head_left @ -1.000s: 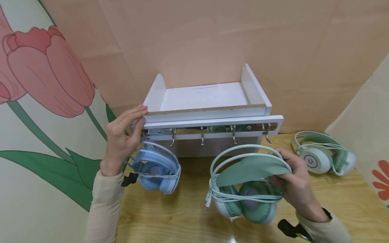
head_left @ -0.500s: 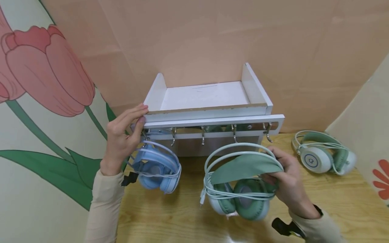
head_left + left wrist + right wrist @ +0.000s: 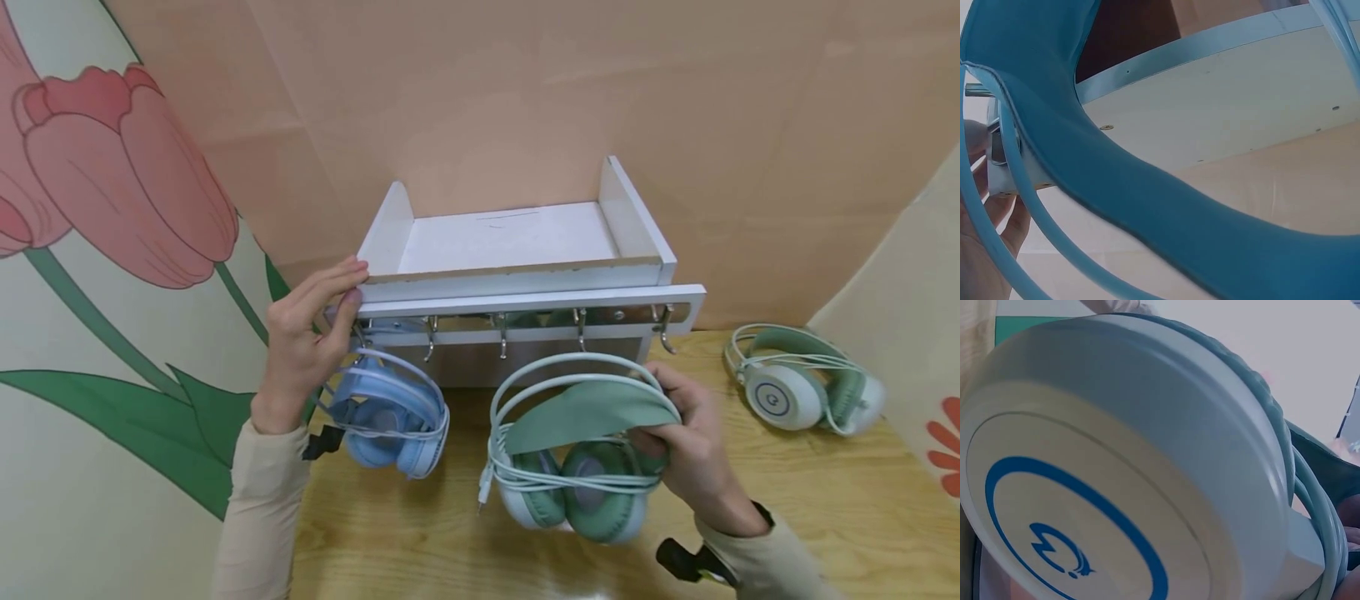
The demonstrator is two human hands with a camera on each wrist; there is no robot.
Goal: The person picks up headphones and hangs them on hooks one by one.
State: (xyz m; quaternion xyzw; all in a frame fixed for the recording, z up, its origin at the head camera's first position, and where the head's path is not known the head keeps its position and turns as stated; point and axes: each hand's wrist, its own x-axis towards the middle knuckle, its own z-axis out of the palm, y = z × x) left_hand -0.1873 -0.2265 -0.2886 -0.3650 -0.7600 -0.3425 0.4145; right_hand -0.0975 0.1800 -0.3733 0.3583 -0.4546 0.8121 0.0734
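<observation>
My left hand (image 3: pixel 303 346) grips the left end of a white wooden shelf's hook rail (image 3: pixel 525 298), thumb in front and fingers over the top. Just below it, blue headphones (image 3: pixel 422 457) hang from the leftmost metal hook; their padded headband (image 3: pixel 1141 197) crosses the left wrist view. With my right hand (image 3: pixel 697 446) I hold green-and-white headphones (image 3: pixel 592 410) by the right side of the headband, in front of and below the rail. Their cable is wound round the ear cups. One white ear cup (image 3: pixel 1229 444) with a blue ring logo fills the right wrist view.
Several bare hooks (image 3: pixel 581 332) line the rail to the right of the blue headphones. Another green-and-white pair of headphones (image 3: pixel 783 404) lies on the wooden tabletop (image 3: pixel 795 517) at the right. A tulip-patterned panel (image 3: pixel 142 333) stands at the left, brown paper (image 3: pixel 487 100) behind.
My right hand has carried the green-and-white headphones a little to the left and slightly upward. My left hand stays on the rail and the blue headphones hang as before.
</observation>
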